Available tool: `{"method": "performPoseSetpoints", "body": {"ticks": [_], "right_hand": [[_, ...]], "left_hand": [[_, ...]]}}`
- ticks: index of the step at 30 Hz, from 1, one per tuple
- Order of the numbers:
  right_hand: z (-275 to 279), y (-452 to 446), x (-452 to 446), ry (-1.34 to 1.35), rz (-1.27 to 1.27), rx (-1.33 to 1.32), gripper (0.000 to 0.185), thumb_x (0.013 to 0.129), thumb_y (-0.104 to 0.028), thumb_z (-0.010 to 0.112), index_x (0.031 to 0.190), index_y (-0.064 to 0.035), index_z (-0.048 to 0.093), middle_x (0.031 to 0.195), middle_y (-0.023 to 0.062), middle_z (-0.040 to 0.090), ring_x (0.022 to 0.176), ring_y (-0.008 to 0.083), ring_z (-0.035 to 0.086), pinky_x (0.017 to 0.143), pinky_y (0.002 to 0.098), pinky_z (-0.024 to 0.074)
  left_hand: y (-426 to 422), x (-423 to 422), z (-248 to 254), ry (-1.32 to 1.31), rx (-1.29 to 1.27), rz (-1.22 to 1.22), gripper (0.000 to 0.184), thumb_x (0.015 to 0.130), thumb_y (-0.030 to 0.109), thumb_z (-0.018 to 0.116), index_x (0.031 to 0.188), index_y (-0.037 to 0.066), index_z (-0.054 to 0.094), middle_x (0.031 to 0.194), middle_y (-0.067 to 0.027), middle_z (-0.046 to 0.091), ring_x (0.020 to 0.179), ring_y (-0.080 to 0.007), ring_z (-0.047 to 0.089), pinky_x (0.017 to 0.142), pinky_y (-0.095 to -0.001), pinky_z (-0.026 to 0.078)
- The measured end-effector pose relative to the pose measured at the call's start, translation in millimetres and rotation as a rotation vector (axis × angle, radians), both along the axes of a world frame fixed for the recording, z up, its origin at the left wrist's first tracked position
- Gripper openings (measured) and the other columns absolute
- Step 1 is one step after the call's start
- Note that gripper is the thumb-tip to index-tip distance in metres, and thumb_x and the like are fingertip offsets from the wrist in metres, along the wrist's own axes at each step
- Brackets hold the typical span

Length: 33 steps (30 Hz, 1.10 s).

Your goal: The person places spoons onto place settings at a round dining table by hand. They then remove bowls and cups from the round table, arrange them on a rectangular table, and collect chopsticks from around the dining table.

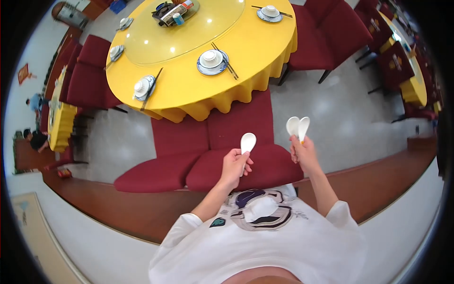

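Observation:
My left hand (233, 166) is closed around the handle of a white soup spoon (248, 142), its bowl pointing up and away from me. In my right hand (304, 152) are two more white soup spoons (297, 126), gripped by their handles with the bowls fanned side by side. Both hands are raised in front of my body, over or near two dark red chairs (239, 128). Beyond them, on a round table with a yellow cloth (184, 97), a place setting has an upturned white bowl (211, 58) on a blue-rimmed plate (213, 72), with chopsticks (231, 70) beside it.
A glass turntable (189, 45) carries a tray of small items (174, 13). Other place settings (144, 88) ring the table edge. Red chairs (326, 38) stand right and left. Two people (36, 140) are at the far left, near another yellow table (61, 123).

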State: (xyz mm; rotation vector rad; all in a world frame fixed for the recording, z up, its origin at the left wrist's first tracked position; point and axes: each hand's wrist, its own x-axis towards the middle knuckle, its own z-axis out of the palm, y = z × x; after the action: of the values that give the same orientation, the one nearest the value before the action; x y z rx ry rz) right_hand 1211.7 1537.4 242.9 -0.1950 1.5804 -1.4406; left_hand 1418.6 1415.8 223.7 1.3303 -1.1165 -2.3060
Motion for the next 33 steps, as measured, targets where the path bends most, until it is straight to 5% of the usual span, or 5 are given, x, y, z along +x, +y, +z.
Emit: {"method": "performPoseSetpoints", "body": {"ticks": [10, 14, 17, 23, 33], "right_hand": [[-70, 39, -208, 0.056, 0.363, -0.036, 0.020, 0.094, -0.024, 0.050, 0.091, -0.0046, 0.050, 0.054, -0.0022, 0.043, 0.040, 0.0062, 0.038, 0.036, 0.0217, 0.0287], [-80, 146, -296, -0.099, 0.026, 0.217, 0.020, 0.093, -0.025, 0.051, 0.088, -0.0051, 0.051, 0.052, -0.0046, 0.037, 0.038, 0.0037, 0.032, 0.034, 0.0191, 0.0229], [-74, 192, -348, -0.150, -0.058, 0.280, 0.019, 0.093, -0.023, 0.050, 0.091, -0.0041, 0.053, 0.052, -0.0041, 0.038, 0.036, 0.0047, 0.031, 0.033, 0.0200, 0.0229], [-64, 149, -406, -0.029, 0.035, 0.232, 0.022, 0.092, -0.019, 0.047, 0.102, -0.0004, 0.054, 0.057, -0.0015, 0.043, 0.039, 0.0052, 0.035, 0.034, 0.0207, 0.0260], [-47, 14, -435, 0.100, 0.225, 0.256, 0.025, 0.093, -0.024, 0.051, 0.099, 0.0003, 0.054, 0.063, 0.0013, 0.051, 0.042, 0.0050, 0.038, 0.036, 0.0198, 0.0269]], "left_hand": [[43, -136, -38, -0.243, -0.066, 0.469, 0.014, 0.088, 0.017, 0.058, 0.091, 0.005, 0.052, 0.070, -0.0032, 0.056, 0.042, -0.0059, 0.044, 0.033, -0.0187, 0.029], [37, -187, -58, -0.254, 0.202, 0.805, 0.004, 0.084, 0.007, 0.050, 0.084, 0.003, 0.050, 0.069, -0.0045, 0.049, 0.048, -0.0100, 0.044, 0.036, -0.0225, 0.032], [19, -200, -75, -0.302, 0.081, 0.860, 0.006, 0.077, -0.001, 0.044, 0.080, 0.001, 0.048, 0.070, -0.0056, 0.049, 0.049, -0.0109, 0.044, 0.037, -0.0234, 0.034], [-46, -192, -95, -0.495, -0.102, 0.912, 0.015, 0.092, 0.019, 0.050, 0.101, 0.008, 0.055, 0.071, 0.0006, 0.057, 0.053, -0.0079, 0.051, 0.043, -0.0218, 0.040], [-252, -176, -171, -0.646, -0.330, 1.024, 0.025, 0.092, 0.015, 0.047, 0.109, -0.002, 0.054, 0.079, -0.0042, 0.056, 0.054, -0.0096, 0.046, 0.045, -0.0242, 0.036]]}}
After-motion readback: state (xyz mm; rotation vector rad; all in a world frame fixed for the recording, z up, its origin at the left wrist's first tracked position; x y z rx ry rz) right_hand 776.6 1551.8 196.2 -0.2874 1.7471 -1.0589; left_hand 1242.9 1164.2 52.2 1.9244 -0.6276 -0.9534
